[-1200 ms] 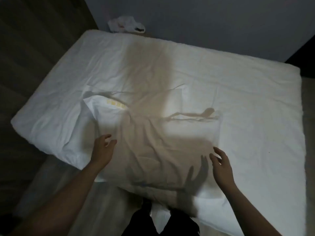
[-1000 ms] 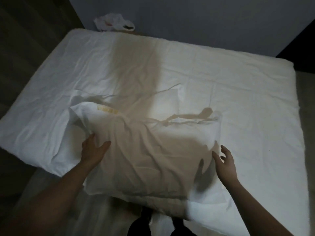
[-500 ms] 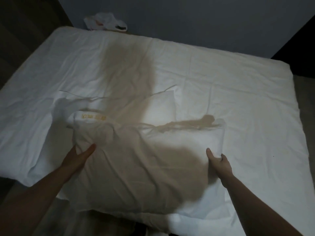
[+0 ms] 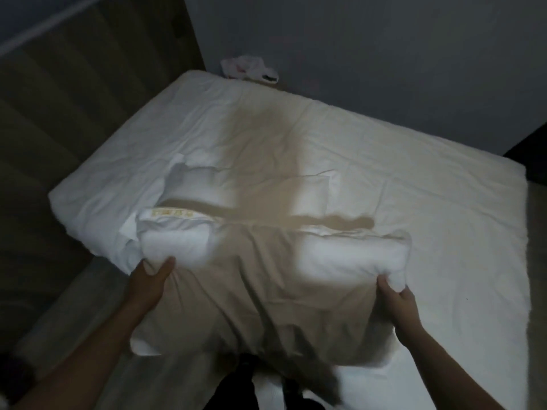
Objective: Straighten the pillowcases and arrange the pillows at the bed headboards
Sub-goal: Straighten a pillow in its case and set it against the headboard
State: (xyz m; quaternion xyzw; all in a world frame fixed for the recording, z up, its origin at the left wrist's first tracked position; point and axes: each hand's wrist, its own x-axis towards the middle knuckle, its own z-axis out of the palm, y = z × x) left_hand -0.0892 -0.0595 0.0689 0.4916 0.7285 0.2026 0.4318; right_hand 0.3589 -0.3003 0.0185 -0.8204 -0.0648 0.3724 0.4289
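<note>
Step in hand: lifting and shaking out one pillow, judging by the pose. White pillow (image 4: 266, 279) held up over the near edge of the bed (image 4: 429, 202), long side across the view, far edge tipped up, near edge hanging toward the body. Left hand (image 4: 148, 279) gripping the left end, thumb on top, fingers (image 4: 164, 266) curled under the fabric, holding pillow. Right hand (image 4: 398, 300) pinching the right corner, fingers wrapped round a bunched lump of filling. Pillowcase slack and creased across the middle; open end with a yellow label strip (image 4: 171, 213) at the far left, loose cloth spilling out beside it. Second pillow (image 4: 251, 187) lying flat on the mattress just behind, partly in shadow. Crumpled white cloth (image 4: 248, 71) at the far bed corner by the wall. Wood panel (image 4: 74, 99) along the left side, probably the headboard.

Next move calls for: pulling the corners apart to tension the case, seating the filling into the corners, tucking the loose flap, then carrying left toward that panel. Firm grip on both ends needed.
</note>
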